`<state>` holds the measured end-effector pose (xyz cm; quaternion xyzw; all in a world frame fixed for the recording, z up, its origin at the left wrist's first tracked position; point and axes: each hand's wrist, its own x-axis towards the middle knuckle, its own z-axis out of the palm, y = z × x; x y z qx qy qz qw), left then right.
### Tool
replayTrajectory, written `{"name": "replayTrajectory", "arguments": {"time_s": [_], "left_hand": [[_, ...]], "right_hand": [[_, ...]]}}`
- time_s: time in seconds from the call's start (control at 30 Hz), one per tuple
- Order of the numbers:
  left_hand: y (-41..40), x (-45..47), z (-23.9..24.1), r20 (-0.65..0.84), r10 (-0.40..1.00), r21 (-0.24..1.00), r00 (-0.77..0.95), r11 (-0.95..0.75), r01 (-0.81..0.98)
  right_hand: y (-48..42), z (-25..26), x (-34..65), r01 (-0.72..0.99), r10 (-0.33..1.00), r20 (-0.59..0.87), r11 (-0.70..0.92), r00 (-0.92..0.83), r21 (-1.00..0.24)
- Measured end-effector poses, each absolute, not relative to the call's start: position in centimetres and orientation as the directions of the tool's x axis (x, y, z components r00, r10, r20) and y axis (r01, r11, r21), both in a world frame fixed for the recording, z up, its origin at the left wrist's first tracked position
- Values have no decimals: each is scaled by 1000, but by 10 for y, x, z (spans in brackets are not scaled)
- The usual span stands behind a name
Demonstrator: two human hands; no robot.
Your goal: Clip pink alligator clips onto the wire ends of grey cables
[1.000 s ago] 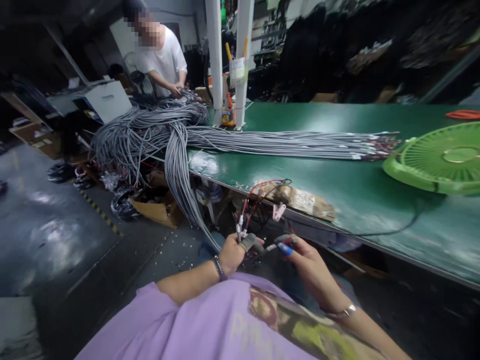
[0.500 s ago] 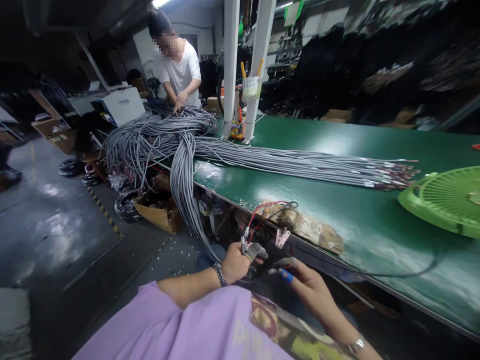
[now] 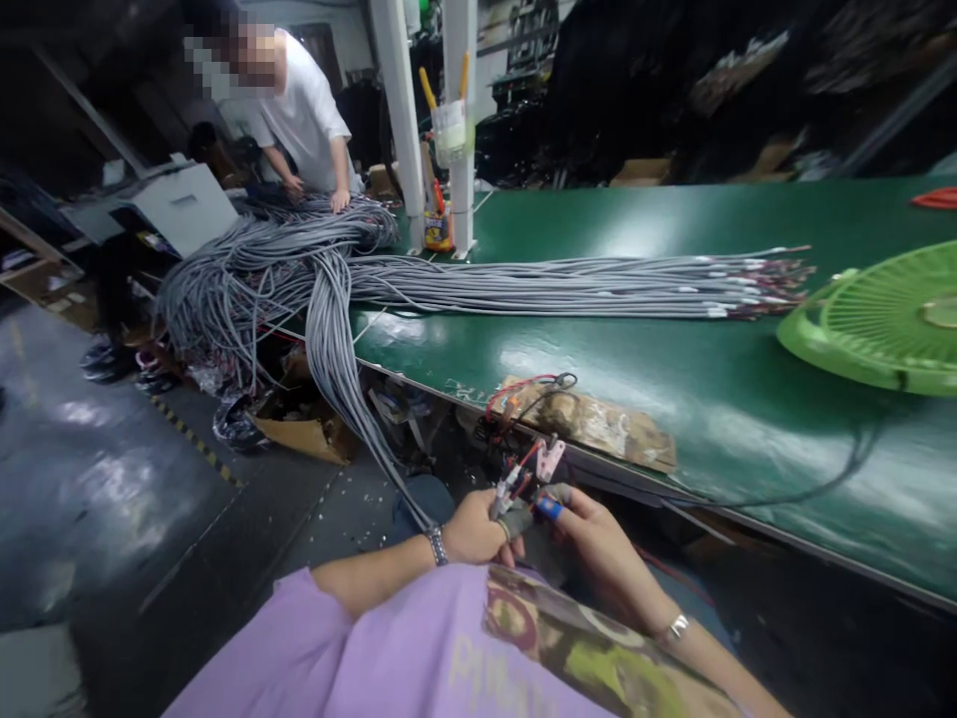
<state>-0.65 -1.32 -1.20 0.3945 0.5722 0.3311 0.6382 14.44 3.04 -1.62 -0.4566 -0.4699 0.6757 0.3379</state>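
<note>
My left hand [image 3: 478, 529] is closed round the end of a grey cable with red and white wire tips [image 3: 509, 481], below the front edge of the green table [image 3: 673, 359]. A grey finger cot covers its thumb. My right hand [image 3: 590, 534] pinches at those same wire tips, its fingertips wrapped in grey and blue. Both hands meet just under a pink clip [image 3: 551, 457] with red and black leads [image 3: 523, 391] hanging from a taped cardboard patch [image 3: 598, 424].
A long bundle of grey cables [image 3: 523, 284] lies across the table and spills off its left end to the floor. A green fan grille [image 3: 874, 319] sits at right. White posts [image 3: 460, 120] stand behind. A person in white handles cables at far left.
My right hand has closed in on the left hand, so the fingertips now meet at the wire tips. The camera view has shifted a little.
</note>
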Motion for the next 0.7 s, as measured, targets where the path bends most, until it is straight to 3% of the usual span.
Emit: {"name": "replayTrajectory", "arguments": {"time_s": [0.23, 0.53, 0.7], "left_hand": [[-6, -7, 10, -490, 820, 860, 297, 510, 14], [-12, -5, -7, -490, 869, 859, 73, 496, -129], [-14, -4, -8, -451, 892, 887, -3, 448, -115]], "right_hand": [[39, 22, 138, 47, 783, -310, -340, -539, -939], [31, -7, 137, -79, 873, -335, -385, -355, -919], [22, -4, 141, -123, 877, -328, -390, -352, -912]]}}
